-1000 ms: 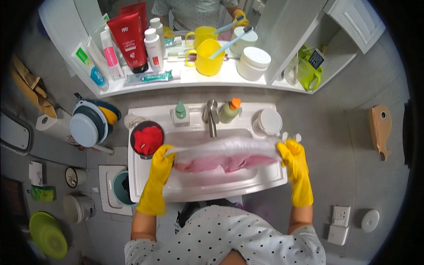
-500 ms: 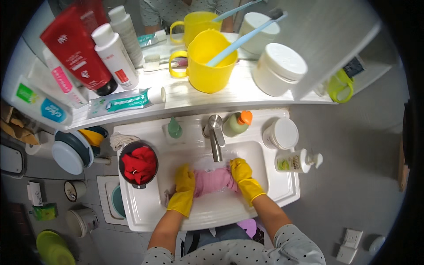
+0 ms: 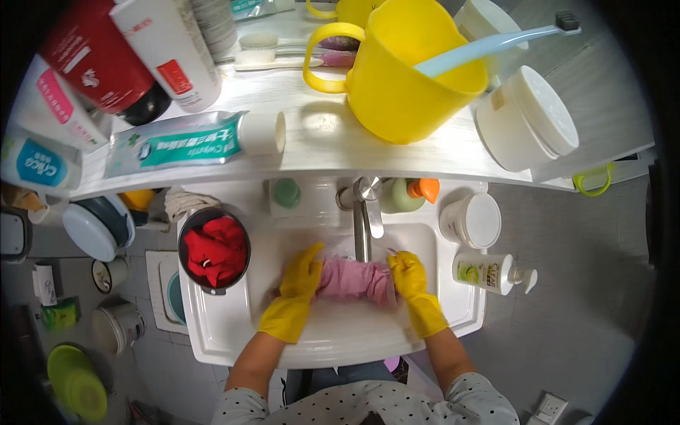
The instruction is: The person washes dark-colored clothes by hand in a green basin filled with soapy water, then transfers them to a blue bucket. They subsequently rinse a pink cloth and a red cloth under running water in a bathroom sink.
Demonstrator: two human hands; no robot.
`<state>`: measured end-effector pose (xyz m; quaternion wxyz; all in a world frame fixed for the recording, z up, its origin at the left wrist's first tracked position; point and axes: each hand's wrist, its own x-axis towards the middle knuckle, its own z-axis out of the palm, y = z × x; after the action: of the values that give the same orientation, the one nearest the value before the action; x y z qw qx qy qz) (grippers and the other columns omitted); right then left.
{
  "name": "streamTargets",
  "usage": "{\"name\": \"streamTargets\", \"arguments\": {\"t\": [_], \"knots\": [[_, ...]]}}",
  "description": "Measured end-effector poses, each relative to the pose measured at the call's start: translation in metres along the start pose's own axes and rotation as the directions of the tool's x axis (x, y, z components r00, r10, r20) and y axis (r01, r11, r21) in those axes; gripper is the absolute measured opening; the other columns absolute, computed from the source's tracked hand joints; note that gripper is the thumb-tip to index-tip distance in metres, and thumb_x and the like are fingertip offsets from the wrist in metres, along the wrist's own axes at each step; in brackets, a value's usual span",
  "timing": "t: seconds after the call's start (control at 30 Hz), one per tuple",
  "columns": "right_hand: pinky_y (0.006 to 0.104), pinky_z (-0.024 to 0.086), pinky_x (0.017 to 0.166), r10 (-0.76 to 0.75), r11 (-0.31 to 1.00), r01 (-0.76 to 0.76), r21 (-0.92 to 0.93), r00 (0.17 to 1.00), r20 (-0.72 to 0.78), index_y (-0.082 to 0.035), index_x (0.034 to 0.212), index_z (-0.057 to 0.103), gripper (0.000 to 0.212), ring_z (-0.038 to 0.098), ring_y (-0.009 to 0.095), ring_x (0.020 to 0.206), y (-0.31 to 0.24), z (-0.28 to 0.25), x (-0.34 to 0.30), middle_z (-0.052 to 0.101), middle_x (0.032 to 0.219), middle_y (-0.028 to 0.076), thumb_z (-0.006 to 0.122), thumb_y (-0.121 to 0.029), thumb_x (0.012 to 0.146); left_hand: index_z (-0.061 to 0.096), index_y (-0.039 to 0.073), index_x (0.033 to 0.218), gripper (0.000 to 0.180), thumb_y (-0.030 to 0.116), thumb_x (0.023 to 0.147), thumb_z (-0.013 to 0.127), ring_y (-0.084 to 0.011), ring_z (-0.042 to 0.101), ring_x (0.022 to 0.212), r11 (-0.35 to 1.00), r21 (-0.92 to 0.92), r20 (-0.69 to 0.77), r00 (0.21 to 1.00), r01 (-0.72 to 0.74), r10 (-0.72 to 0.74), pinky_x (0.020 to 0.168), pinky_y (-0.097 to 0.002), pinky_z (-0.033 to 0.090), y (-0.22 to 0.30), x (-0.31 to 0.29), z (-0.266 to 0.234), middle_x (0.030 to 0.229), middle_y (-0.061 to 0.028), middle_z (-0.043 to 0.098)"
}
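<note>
A wet pink cloth (image 3: 354, 281) is stretched sideways across the white sink basin (image 3: 340, 329), just below the metal faucet (image 3: 362, 219). Yellow rubber gloves cover both my hands. My left hand (image 3: 301, 275) holds the cloth's left end, its fingertips pointing towards the back of the basin. At the other end my right hand (image 3: 409, 275) is closed in a fist round the cloth. The cloth looks bunched and folded, and its lower side is blurred. A dark pot (image 3: 185, 262) with red fabric (image 3: 218, 249) in it stands on the sink's left rim.
Above the sink's back edge juts a white shelf (image 3: 304, 161) with a yellow cup (image 3: 407, 78), toothbrush, toothpaste tube (image 3: 184, 142), bottles and a jar (image 3: 524, 117). A white tub (image 3: 471, 221) and pump bottle (image 3: 489, 273) stand at right. Basins and buckets occupy the left floor.
My view has shifted forward, so the shelf looms larger. The cloth remains between both hands, and my left fingers look less curled than before.
</note>
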<state>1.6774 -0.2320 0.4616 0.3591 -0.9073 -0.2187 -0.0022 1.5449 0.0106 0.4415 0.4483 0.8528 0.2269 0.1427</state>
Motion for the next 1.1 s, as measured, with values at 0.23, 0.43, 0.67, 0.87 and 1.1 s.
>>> {"name": "streamTargets", "arguments": {"t": [0.23,0.43,0.67,0.87,1.1], "knots": [[0.0345,0.045,0.065,0.310,0.946,-0.320,0.047,0.939,0.150,0.000,0.084,0.064,0.015,0.053,0.027,0.067,-0.034,-0.120,0.002,0.060,0.073,0.012,0.066,-0.014,0.091,0.064,0.009,0.123,0.031,0.012,0.096,0.050,-0.0203,0.063,0.104,0.863,-0.398,0.269,0.939,0.312,-0.215,0.090,-0.0285,0.047,0.053,-0.031,-0.096,0.117,-0.0080,0.068],[0.0264,0.042,0.052,0.272,0.943,-0.279,0.180,0.960,0.064,-0.001,0.092,0.068,0.016,0.050,0.010,0.056,-0.090,-0.169,0.003,0.056,0.070,0.004,0.064,-0.016,0.094,0.061,0.002,0.125,0.032,0.006,0.097,0.048,-0.0181,0.061,0.109,0.818,-0.567,0.108,0.993,0.103,-0.050,0.095,-0.0283,0.045,0.118,-0.050,-0.131,0.123,-0.0088,0.065],[0.0229,0.043,0.054,0.167,0.836,-0.093,0.541,0.982,-0.089,0.001,0.101,0.067,0.020,0.053,0.008,0.060,-0.116,-0.219,0.002,0.058,0.078,0.002,0.065,-0.018,0.094,0.060,0.002,0.126,0.034,-0.001,0.094,0.048,-0.0157,0.056,0.116,0.717,-0.652,-0.139,0.969,-0.246,0.206,0.099,-0.0266,0.042,0.164,-0.065,-0.159,0.126,-0.0085,0.062],[0.0252,0.043,0.052,0.202,0.915,-0.247,0.320,0.965,0.167,-0.001,0.100,0.066,0.016,0.053,0.009,0.060,-0.080,-0.184,-0.019,0.058,0.081,0.003,0.062,-0.015,0.096,0.061,0.001,0.125,0.031,0.004,0.096,0.049,-0.0121,0.057,0.107,0.794,-0.577,0.198,0.976,0.189,-0.088,0.096,-0.0248,0.042,0.093,-0.110,-0.137,0.117,-0.0062,0.065],[0.0243,0.046,0.057,0.121,0.952,-0.174,0.250,0.969,0.216,0.001,0.103,0.064,0.017,0.055,0.011,0.061,-0.118,-0.171,-0.035,0.060,0.087,0.005,0.049,-0.001,0.095,0.062,0.000,0.120,0.027,0.012,0.098,0.052,-0.0122,0.058,0.092,0.739,-0.594,0.173,0.947,0.318,-0.269,0.085,-0.0244,0.045,0.061,-0.182,-0.143,0.101,-0.0039,0.065]]}}
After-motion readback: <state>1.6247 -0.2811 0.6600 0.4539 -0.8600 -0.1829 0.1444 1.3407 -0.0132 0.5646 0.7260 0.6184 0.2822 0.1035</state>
